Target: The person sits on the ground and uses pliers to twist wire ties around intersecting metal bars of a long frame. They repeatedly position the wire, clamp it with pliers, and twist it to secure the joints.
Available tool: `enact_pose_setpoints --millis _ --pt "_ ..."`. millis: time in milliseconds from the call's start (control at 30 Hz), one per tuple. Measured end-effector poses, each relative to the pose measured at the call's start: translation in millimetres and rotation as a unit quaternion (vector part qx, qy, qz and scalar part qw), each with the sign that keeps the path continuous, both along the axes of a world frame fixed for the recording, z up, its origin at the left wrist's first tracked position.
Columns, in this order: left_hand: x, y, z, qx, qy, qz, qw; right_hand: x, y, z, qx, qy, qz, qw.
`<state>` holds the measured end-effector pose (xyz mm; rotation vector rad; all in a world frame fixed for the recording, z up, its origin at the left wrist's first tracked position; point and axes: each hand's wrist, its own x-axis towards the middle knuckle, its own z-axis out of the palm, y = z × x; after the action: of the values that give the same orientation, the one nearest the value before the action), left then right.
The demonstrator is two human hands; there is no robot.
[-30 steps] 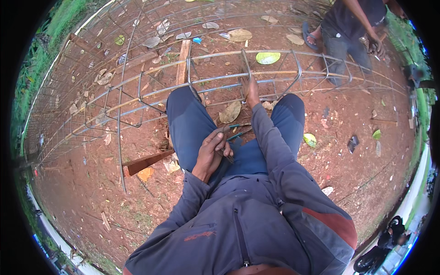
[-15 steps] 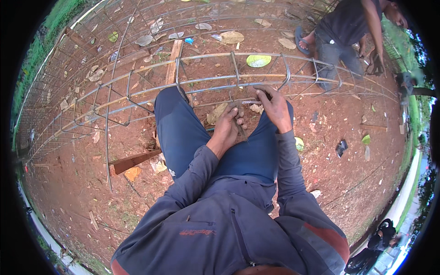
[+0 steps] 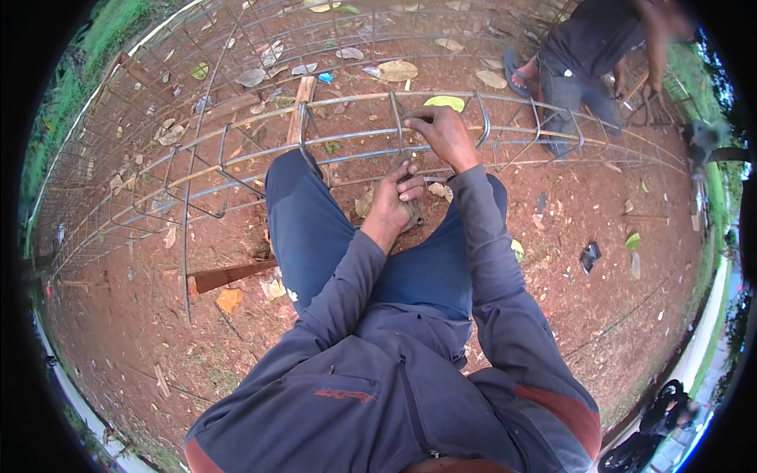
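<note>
A long steel rebar cage [image 3: 355, 136] with square stirrups lies across in front of my knees. My left hand [image 3: 394, 199] is curled at the cage's near side, between my thighs. A dark metal tool [image 3: 412, 217] shows below its fingers, mostly hidden, so its kind is unclear. Over the cage's bars, my right hand [image 3: 446, 135] has thumb and forefinger pinched together beside a stirrup [image 3: 396, 114]. Whatever is between those fingertips is too small to make out.
A thin loose rod [image 3: 187, 236] leans across the cage at left, near a wooden board [image 3: 233, 276]. Wire mesh [image 3: 95, 150] stands beyond. At far right a co-worker [image 3: 583, 47] crouches by the cage's end. Leaves litter the red soil.
My right hand has moved left and away from me, from the near bar to beside the middle stirrup. The left hand has turned slightly, and the tool's pointed end no longer shows.
</note>
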<state>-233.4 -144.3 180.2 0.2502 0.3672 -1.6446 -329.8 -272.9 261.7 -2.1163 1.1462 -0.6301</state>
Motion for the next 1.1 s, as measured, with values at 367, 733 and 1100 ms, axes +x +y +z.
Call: enact_pose_setpoints --millis 367,733,1100 --pt "-2 5 35 0.09 -0.629 0.002 0.772 12 9 -18 0.001 -0.126 -0.059 0.99" --pt "42 8 93 -0.111 -0.974 0.018 0.195 -2 15 -35 -0.179 -0.134 0.035 0.974" --pt "126 -49 129 -0.286 -0.957 -0.053 0.016 -6 11 -34 -0.202 -0.134 0.098 0.965"
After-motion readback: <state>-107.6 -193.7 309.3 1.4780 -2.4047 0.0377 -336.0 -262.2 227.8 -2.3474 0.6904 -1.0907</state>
